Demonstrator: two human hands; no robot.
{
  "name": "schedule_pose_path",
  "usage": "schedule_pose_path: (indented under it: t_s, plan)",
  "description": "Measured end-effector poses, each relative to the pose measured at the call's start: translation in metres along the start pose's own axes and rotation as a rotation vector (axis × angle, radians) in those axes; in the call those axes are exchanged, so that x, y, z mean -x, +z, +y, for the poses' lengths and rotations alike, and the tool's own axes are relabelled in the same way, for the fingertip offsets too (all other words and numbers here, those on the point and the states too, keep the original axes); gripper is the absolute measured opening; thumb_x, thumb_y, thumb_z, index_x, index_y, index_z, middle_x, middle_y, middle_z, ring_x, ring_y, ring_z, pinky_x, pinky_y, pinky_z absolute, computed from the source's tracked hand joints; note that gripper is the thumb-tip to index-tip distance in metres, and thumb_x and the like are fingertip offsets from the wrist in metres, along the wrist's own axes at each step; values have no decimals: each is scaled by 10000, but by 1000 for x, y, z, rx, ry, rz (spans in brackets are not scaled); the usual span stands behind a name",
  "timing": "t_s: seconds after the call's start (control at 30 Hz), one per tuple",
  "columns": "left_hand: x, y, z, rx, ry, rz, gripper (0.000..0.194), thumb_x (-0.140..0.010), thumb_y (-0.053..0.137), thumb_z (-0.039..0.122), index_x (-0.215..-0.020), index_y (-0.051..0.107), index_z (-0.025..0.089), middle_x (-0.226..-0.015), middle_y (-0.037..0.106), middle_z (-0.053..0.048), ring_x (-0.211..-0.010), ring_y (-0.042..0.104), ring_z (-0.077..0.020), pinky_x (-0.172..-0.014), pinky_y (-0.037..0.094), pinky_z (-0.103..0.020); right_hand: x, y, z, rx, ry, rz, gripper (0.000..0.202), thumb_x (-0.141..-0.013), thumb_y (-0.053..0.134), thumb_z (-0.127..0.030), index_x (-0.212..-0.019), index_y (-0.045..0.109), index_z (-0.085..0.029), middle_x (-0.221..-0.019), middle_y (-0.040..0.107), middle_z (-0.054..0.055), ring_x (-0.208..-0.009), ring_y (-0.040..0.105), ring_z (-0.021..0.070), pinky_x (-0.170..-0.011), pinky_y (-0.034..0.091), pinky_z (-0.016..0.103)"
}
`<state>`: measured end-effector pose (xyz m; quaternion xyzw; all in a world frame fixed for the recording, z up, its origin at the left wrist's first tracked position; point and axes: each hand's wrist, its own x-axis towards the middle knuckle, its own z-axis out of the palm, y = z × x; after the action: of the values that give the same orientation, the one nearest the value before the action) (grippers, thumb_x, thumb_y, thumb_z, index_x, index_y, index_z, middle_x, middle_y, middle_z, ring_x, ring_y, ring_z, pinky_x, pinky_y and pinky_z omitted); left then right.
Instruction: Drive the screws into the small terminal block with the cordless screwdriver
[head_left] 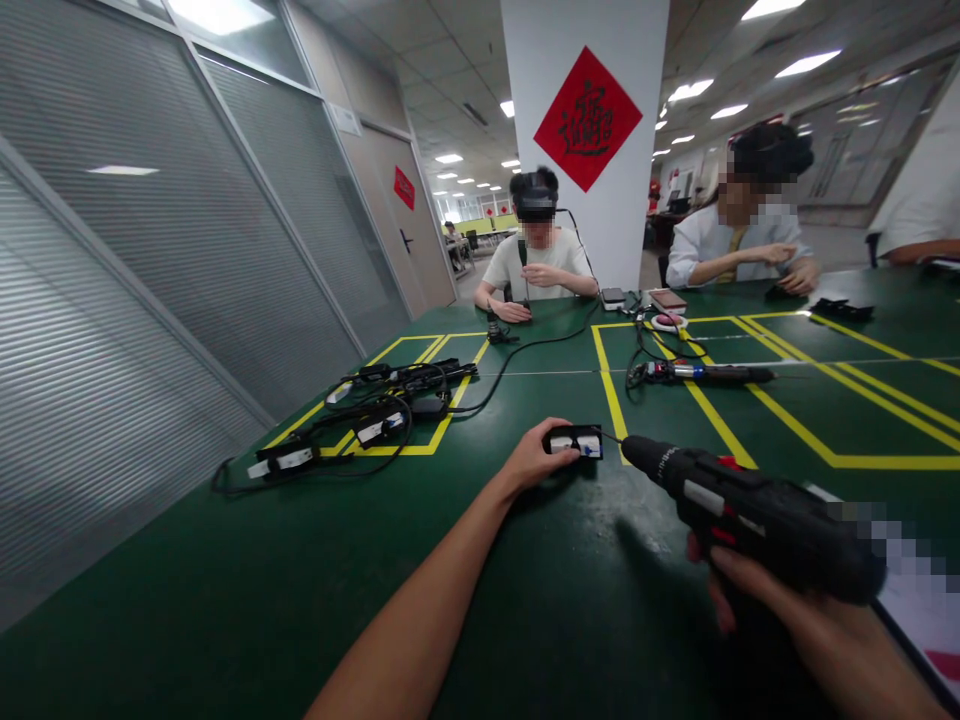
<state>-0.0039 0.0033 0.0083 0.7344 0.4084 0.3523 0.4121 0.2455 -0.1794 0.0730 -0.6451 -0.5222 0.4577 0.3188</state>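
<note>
My left hand [541, 452] grips a small black rectangular box with a white label [586, 445] and holds it down on the green table [420, 560]. My right hand [757, 580] is wrapped round the handle of a black and red cordless drill [742, 505]. The drill points left, and its thin bit [611, 436] reaches to the right end of the box. Whether the tip touches the box I cannot tell. The lower part of the drill's handle is hidden by the right hand and shadow.
Several black devices with cables and white labels [382, 425] lie on the left inside yellow tape. A pen-shaped black tool [709, 373] lies beyond the drill. Across the table sit a person in a white shirt [536, 255] and another person [742, 245]. Paper [926, 600] lies at the right.
</note>
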Motion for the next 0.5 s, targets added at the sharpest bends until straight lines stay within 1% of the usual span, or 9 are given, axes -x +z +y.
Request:
schedule_pose_path:
  t_s: [0.07, 0.1, 0.17, 0.23, 0.27, 0.33, 0.37, 0.43, 0.5]
  plan:
    - [0, 1, 0, -8, -3, -4, 513, -657, 628, 382, -1103, 508, 159, -913, 587, -60, -742, 549, -144, -638, 429, -248, -1, 1, -1, -21, 5, 16, 394, -749, 456, -564, -544, 621, -270, -651, 664, 10, -730, 611, 225, -775, 414, 338]
    - [0, 1, 0, -9, -5, -5, 511, -659, 627, 385, -1103, 509, 161, -914, 588, -59, -741, 549, -143, -636, 429, -246, -1, 1, -3, -36, -1, 10, 362, -738, 477, -555, -565, 629, -276, -609, 656, 6, -648, 616, 212, -720, 445, 328]
    - [0, 1, 1, -7, -7, -7, 511, -659, 626, 391, -1103, 511, 165, -914, 590, -58, -737, 548, -141, -634, 429, -245, 0, 2, -6, -97, -19, 4, 289, -713, 524, -521, -599, 634, -279, -672, 679, 7, -563, 617, 192, -634, 493, 307]
    - [0, 2, 1, -2, -9, -14, 517, -659, 626, 394, -1108, 512, 164, -906, 594, -59, -725, 546, -139, -626, 428, -244, 2, 2, -9, -138, -65, 1, 232, -699, 547, -483, -786, 649, -293, -844, 693, 5, -557, 627, 181, -614, 517, 291]
    - [0, 2, 2, -1, -9, -20, 520, -661, 624, 394, -1113, 511, 162, -906, 596, -61, -720, 546, -138, -621, 427, -243, 4, 2, -11, -139, -80, 14, 276, -703, 546, -470, -904, 629, -302, -877, 692, 4, -542, 628, 177, -595, 523, 285]
    - [1, 3, 2, -5, -2, -27, 522, -666, 621, 387, -1123, 510, 158, -925, 595, -69, -722, 547, -139, -624, 428, -245, 7, 2, -14, -110, -106, 35, 407, -713, 540, -447, -1095, 545, -305, -835, 701, 3, -487, 619, 173, -556, 530, 278]
    - [1, 3, 2, -12, 5, -24, 523, -667, 621, 382, -1127, 509, 158, -946, 592, -73, -731, 549, -140, -633, 429, -248, 8, 2, -16, -89, -122, 41, 433, -712, 540, -440, -1121, 527, -299, -751, 704, -2, -457, 612, 174, -530, 531, 274]
    - [1, 3, 1, -33, 19, -5, 519, -665, 624, 370, -1127, 512, 159, -994, 581, -81, -761, 551, -146, -663, 433, -255, 13, 4, -20, -43, -168, 49, 374, -706, 542, -422, -1049, 575, -278, -579, 677, -18, -425, 609, 177, -497, 531, 260]
    - [0, 3, 1, -54, 30, 11, 513, -666, 624, 364, -1125, 514, 162, -1031, 570, -84, -788, 551, -150, -691, 435, -261, 18, 8, -26, 20, -213, 117, 229, -711, 531, -392, -868, 635, -260, -448, 629, -35, -403, 614, 174, -450, 520, 235]
